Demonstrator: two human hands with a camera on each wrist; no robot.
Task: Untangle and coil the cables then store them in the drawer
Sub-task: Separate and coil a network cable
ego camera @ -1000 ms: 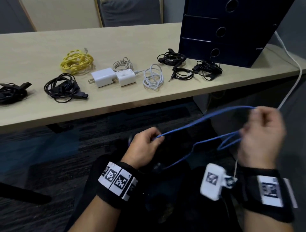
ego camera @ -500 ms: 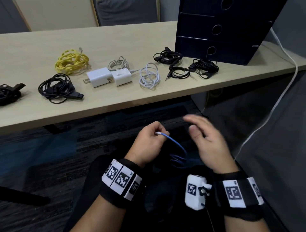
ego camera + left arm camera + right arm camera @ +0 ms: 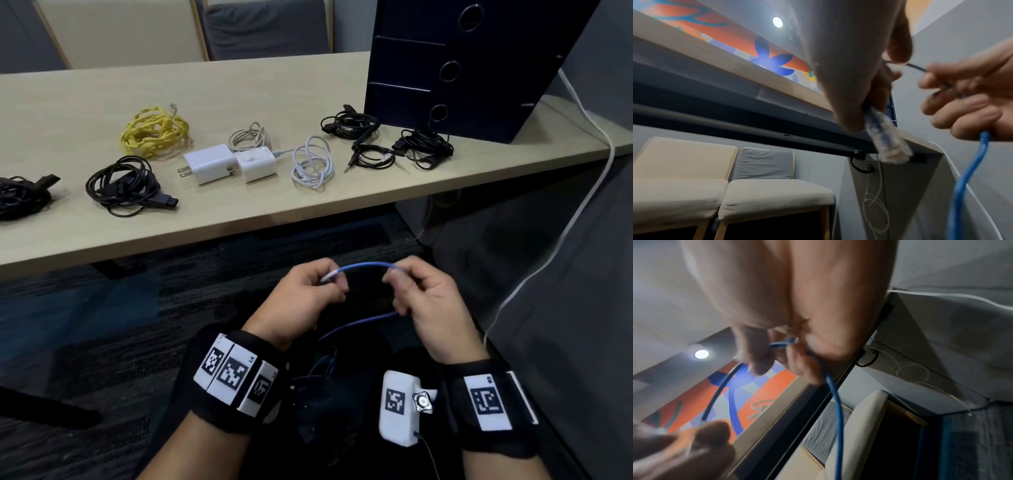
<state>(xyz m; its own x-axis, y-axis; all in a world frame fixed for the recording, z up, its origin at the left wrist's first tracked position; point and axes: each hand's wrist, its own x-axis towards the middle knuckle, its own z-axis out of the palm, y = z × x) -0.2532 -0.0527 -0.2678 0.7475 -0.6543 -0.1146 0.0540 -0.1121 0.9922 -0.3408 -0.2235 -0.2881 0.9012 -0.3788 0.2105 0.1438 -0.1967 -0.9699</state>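
Both hands hold a thin blue cable (image 3: 364, 265) over my lap, below the table's front edge. My left hand (image 3: 306, 296) pinches its end near the clear plug (image 3: 887, 139), which sticks out past the fingers. My right hand (image 3: 423, 299) pinches the cable a short way along, so a small arch spans between the hands. The rest of the blue cable (image 3: 837, 410) hangs from the right hand toward my lap. The dark drawer unit (image 3: 459, 65) stands at the table's back right, its drawers closed.
On the wooden table (image 3: 85, 102) lie a yellow cable bundle (image 3: 154, 132), black cable bundles (image 3: 123, 186) (image 3: 349, 125) (image 3: 424, 147), white chargers (image 3: 229, 164), and white cable coils (image 3: 313, 162). A white cord (image 3: 565, 222) hangs off the table's right end.
The right hand came in from far right, let go of the long loops, then took hold of the cable close to the left hand. The left hand kept its hold.
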